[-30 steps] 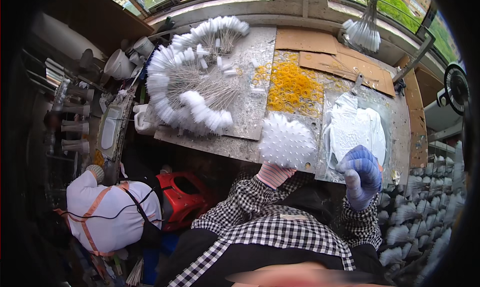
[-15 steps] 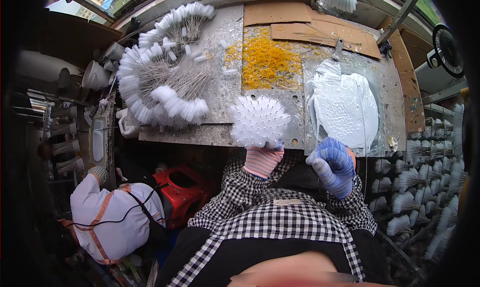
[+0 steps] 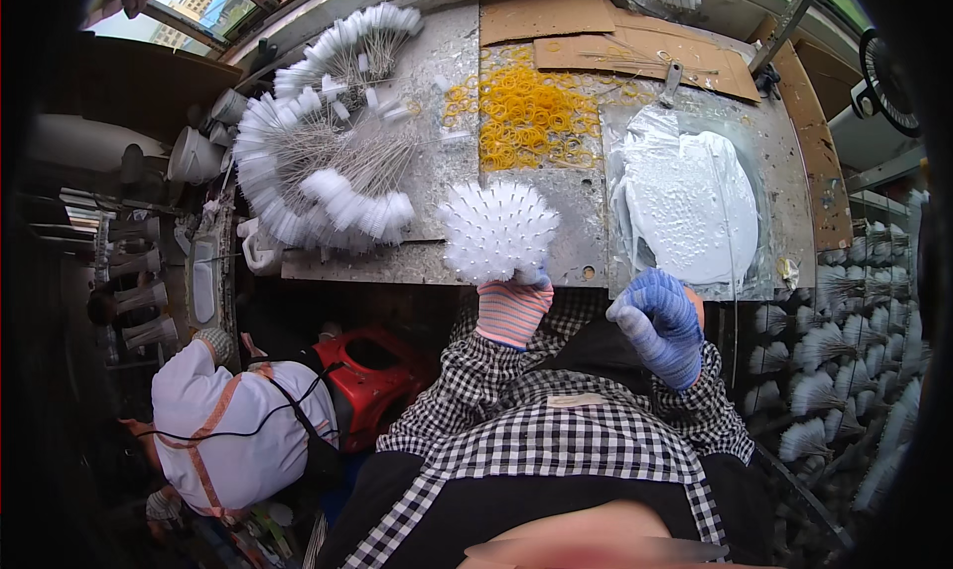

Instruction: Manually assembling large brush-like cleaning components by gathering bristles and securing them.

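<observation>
My left hand (image 3: 514,311), in a pink-and-grey striped glove, is closed around the bottom of a bundle of white bristle brushes (image 3: 496,229). Their round bristle heads fan out toward the camera, each with a small dark tip. My right hand (image 3: 660,329), in a blue glove, is curled with thumb and fingers together at the table's front edge. Whether it pinches anything small is hidden. Just beyond it lies a thick white paste (image 3: 690,216) spread on a sheet, with a scraper (image 3: 672,80) at its far end.
Many wire-stemmed white brushes (image 3: 268,172) lie on the left of the table (image 3: 556,207). Yellow rubber bands (image 3: 531,112) are heaped in the middle, before cardboard (image 3: 645,53). Racked brushes (image 3: 824,370) stand at right. A co-worker (image 3: 238,435) sits left beside a red stool (image 3: 372,385).
My left hand and the brush bundle have shifted slightly left, and the bundle is turned a little. My right hand stays almost in place. The co-worker's arm has moved.
</observation>
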A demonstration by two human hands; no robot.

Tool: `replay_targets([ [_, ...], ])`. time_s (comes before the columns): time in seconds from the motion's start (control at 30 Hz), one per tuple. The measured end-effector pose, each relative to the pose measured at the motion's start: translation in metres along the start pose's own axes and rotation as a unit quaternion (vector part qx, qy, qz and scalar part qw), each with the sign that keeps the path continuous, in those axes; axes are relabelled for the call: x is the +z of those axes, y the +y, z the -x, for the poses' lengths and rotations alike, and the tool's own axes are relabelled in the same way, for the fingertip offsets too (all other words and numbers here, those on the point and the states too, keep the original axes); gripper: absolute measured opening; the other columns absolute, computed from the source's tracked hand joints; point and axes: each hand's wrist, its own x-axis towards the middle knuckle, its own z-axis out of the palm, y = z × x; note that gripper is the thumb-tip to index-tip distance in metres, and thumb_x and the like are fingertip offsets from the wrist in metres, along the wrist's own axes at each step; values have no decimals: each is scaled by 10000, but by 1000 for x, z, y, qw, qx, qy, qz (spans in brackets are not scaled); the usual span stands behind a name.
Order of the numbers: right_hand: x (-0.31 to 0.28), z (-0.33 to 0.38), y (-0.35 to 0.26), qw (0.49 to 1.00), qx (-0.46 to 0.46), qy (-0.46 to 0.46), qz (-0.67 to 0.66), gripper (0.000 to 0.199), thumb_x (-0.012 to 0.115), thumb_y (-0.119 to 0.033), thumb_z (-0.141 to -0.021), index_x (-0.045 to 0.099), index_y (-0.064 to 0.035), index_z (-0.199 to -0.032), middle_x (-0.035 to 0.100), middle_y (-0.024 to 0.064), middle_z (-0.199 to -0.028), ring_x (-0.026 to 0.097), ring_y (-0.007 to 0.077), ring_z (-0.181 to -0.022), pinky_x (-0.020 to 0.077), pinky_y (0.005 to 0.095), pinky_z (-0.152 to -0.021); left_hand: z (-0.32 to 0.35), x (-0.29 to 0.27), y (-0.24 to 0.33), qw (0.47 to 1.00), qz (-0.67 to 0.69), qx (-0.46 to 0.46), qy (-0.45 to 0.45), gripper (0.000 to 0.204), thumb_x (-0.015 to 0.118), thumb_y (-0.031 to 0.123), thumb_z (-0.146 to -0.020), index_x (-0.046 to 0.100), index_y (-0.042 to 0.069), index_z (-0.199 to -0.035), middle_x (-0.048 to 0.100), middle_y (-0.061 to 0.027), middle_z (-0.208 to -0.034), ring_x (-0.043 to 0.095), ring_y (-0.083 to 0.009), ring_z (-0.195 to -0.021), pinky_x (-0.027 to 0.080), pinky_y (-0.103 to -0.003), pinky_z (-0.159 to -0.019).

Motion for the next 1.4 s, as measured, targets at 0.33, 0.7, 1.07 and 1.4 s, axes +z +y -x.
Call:
replay_targets([
  [0.33,-3,5,6,1000,13,13,-5,91,744,-73,-875,685,-23,-828,656,59,-749,637,191,-677,491,319,-632,-9,-44,33,994,51,7,-97,488,472,431,-1011,573,106,-1361,602,-58,-1414,573,-288,-1275,509,-418,-1017],
  [0.7,-28,-62,-8,999,19,12,30,228,782,-110,-859,700,-48,-1062,715,30,-858,632,98,-723,498,259,-648,-58,50,48,819,-532,210,-48,357,681,331,-937,592,109,-1202,630,-23,-1073,632,-184,-1006,504,-347,-944],
  [1.07,-26,-100,43,966,54,-111,227,223,730,-309,-870,734,-107,-965,750,81,-818,729,237,-733,565,359,-696,-96,119,-3,630,-748,123,-167,252,669,226,-939,654,1,-1050,720,-157,-1121,685,-239,-1050,516,-367,-986],
  [1.4,-73,-82,77,963,117,-55,237,304,758,-294,-843,692,-47,-1009,745,108,-872,729,234,-808,570,360,-775,-143,110,-72,640,-742,64,-188,288,709,152,-926,638,40,-1181,718,-71,-937,691,-159,-898,560,-300,-800],
])
